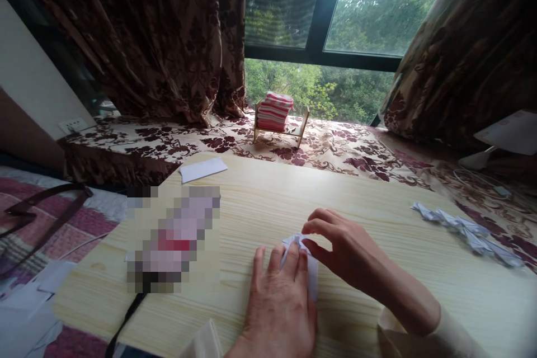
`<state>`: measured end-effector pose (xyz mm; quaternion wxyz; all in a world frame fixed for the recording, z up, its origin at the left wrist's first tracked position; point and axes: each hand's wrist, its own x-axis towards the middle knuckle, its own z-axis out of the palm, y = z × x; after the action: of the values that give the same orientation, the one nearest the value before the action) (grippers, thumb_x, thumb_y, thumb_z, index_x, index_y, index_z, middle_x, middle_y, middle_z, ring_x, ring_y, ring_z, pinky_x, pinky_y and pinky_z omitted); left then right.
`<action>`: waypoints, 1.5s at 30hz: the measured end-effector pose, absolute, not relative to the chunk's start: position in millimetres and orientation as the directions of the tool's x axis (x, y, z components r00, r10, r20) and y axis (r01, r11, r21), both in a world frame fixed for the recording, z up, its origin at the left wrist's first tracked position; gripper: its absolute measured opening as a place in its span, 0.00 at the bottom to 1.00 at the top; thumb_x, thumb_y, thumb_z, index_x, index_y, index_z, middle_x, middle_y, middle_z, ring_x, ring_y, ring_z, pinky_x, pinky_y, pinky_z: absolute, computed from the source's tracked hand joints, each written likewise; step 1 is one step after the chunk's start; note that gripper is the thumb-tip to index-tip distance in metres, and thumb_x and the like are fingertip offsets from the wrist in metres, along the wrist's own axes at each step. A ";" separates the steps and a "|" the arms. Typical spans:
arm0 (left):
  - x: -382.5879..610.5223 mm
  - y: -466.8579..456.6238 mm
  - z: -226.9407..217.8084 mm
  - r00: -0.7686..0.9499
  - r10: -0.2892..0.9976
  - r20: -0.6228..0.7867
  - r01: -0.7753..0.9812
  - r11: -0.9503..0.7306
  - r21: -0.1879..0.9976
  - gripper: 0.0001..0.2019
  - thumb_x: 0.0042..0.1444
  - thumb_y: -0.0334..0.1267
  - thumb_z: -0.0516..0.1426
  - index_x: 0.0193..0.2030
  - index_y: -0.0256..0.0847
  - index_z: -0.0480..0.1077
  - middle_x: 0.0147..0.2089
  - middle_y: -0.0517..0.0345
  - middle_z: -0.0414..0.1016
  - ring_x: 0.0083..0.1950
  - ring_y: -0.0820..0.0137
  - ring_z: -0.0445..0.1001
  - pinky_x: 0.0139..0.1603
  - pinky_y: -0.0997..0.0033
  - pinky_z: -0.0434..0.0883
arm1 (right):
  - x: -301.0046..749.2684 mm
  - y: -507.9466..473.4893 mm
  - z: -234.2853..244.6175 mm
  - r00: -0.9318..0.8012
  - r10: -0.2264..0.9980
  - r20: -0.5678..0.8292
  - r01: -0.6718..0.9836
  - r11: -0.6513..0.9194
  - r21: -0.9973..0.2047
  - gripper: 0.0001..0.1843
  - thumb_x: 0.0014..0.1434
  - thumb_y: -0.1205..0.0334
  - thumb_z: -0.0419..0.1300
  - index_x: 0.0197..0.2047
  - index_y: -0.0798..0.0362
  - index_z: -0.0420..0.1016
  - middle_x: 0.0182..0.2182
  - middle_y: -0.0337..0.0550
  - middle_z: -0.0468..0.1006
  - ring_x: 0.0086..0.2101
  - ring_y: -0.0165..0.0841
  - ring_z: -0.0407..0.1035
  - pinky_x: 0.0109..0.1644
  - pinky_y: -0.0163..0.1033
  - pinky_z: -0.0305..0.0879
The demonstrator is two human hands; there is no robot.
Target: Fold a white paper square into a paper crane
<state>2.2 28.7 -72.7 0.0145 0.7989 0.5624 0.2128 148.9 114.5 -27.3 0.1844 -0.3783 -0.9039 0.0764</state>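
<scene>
A folded piece of white paper (312, 281) lies on the light wood-grain table (247, 196) near its front middle. My left hand (282, 296) rests flat over the paper, fingers stretched out, covering much of it. At the paper's far tip, the thumb and index finger of my right hand (335, 240) pinch a small raised fold. The fingers of both hands almost meet there. What lies under my left palm is hidden.
A white paper strip (203, 169) lies at the far left of the table. Beside it is a pixelated object (176, 240) with a black strap. Folded paper pieces (470, 232) line the right. Behind, a small rack (300, 130) holds striped cloths (274, 112).
</scene>
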 end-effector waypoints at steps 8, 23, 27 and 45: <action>1.1 29.0 -70.6 0.283 0.909 0.307 0.879 -0.374 0.296 0.23 0.56 0.36 0.53 0.58 0.33 0.67 0.59 0.47 0.70 0.56 0.50 0.64 0.59 0.40 0.56 | 143.6 112.9 -30.9 -0.608 0.769 0.195 0.717 0.638 -0.279 0.02 0.57 0.67 0.60 0.35 0.53 0.75 0.35 0.44 0.75 0.35 0.35 0.69 0.37 0.38 0.64; 2.1 28.0 -69.6 0.284 0.928 0.242 0.885 -0.351 0.307 0.25 0.56 0.33 0.51 0.61 0.33 0.64 0.63 0.46 0.66 0.58 0.50 0.62 0.60 0.38 0.56 | 128.6 115.0 -18.0 -0.569 0.817 0.094 0.803 0.577 -0.150 0.08 0.58 0.70 0.57 0.29 0.54 0.75 0.31 0.44 0.75 0.34 0.33 0.68 0.35 0.36 0.59; 4.0 27.7 -69.9 0.244 0.938 0.247 0.889 -0.318 0.328 0.26 0.55 0.33 0.53 0.62 0.36 0.64 0.63 0.50 0.67 0.58 0.52 0.64 0.61 0.40 0.57 | 118.1 120.2 -2.2 -0.639 0.768 -0.025 0.769 0.639 -0.023 0.08 0.57 0.71 0.57 0.29 0.55 0.76 0.32 0.46 0.77 0.34 0.34 0.69 0.35 0.36 0.59; 4.2 27.2 -66.1 0.242 0.941 0.238 0.903 -0.308 0.301 0.22 0.58 0.37 0.53 0.60 0.36 0.67 0.61 0.51 0.69 0.58 0.54 0.65 0.62 0.42 0.58 | 142.8 111.3 -21.5 -0.619 0.763 0.184 0.757 0.643 -0.118 0.02 0.56 0.64 0.62 0.33 0.54 0.74 0.33 0.44 0.76 0.36 0.38 0.70 0.38 0.40 0.63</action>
<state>4.2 27.2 -66.1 0.0504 0.7864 0.5860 0.1890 142.8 111.3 -21.5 0.1093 -0.4225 -0.8996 0.0145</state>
